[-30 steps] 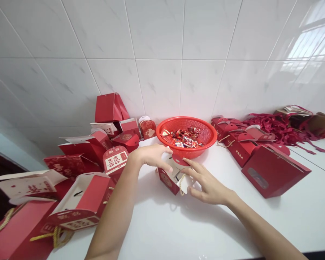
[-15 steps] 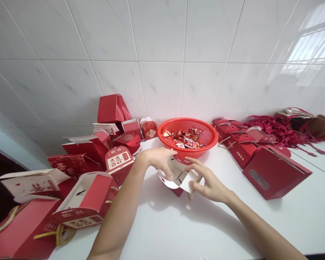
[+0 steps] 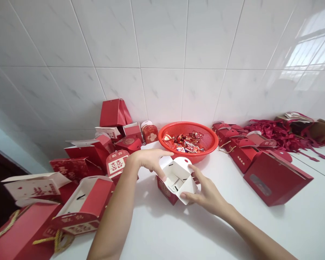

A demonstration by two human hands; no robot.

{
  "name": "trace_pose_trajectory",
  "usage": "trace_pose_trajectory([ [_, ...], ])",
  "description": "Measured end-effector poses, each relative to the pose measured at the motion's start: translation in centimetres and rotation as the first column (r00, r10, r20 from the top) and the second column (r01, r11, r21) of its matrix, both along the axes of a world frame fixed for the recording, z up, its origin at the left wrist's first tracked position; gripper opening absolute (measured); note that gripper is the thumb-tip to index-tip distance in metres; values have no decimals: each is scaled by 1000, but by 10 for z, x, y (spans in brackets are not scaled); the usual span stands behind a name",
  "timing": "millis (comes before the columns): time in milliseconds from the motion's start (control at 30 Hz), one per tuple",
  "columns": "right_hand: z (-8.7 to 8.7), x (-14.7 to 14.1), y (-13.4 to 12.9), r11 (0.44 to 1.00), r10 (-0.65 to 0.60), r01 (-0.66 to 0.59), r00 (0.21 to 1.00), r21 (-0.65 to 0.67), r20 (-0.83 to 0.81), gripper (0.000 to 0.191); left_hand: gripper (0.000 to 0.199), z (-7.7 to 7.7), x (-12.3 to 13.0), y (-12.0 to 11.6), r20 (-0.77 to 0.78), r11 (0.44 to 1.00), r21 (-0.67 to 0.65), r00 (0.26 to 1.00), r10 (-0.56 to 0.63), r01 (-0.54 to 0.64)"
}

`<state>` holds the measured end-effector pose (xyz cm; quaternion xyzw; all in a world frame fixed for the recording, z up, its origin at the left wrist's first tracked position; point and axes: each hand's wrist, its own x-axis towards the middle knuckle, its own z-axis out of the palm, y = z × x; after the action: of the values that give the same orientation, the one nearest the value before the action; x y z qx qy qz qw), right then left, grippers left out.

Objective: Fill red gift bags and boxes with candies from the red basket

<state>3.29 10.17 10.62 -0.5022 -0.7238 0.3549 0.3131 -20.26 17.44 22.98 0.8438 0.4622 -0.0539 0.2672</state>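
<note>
A small red gift box (image 3: 166,191) with a white inside stands on the white table, its top flaps spread apart. Black slots show in the white flaps, and no contents are visible inside. My left hand (image 3: 148,159) reaches over its left side, thumb against the left flap and the other fingers arched toward the back, partly hidden. On the right, my right hand (image 3: 206,189) grips the right flap, with the thumb in front and the fingers behind. Just behind the box sits a red plastic basket (image 3: 188,157) with wrapped sweets (image 3: 191,145) in it.
Several red gift boxes (image 3: 97,193) with flaps and cord handles crowd the left side. More red boxes (image 3: 239,155) stand at the right, with a larger windowed box (image 3: 277,177) in front. Dark pink ribbons (image 3: 276,133) lie heaped further right. A tiled wall (image 3: 162,90) rises behind.
The small box has turned and tilted in my hands, so its white inside and patterned red side show more. Its flaps are spread wider. My right hand has shifted slightly left.
</note>
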Motion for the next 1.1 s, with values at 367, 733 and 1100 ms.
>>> trace_pose_trajectory([
  [367, -2, -11, -11, 993, -116, 114, 985, 20, 128, 87, 74, 9, -15, -2, 3, 980, -193, 998, 56, -54],
  [733, -10, -3, -15, 970, -239, 226, 955, 94, 174, 83, 115, -15, 3, 15, -33, 910, -351, 974, 223, -220],
  [1100, -15, 19, 6, 946, -231, 210, 971, 245, 60, 86, 79, -20, 7, 18, -100, 954, -211, 975, 196, -213],
])
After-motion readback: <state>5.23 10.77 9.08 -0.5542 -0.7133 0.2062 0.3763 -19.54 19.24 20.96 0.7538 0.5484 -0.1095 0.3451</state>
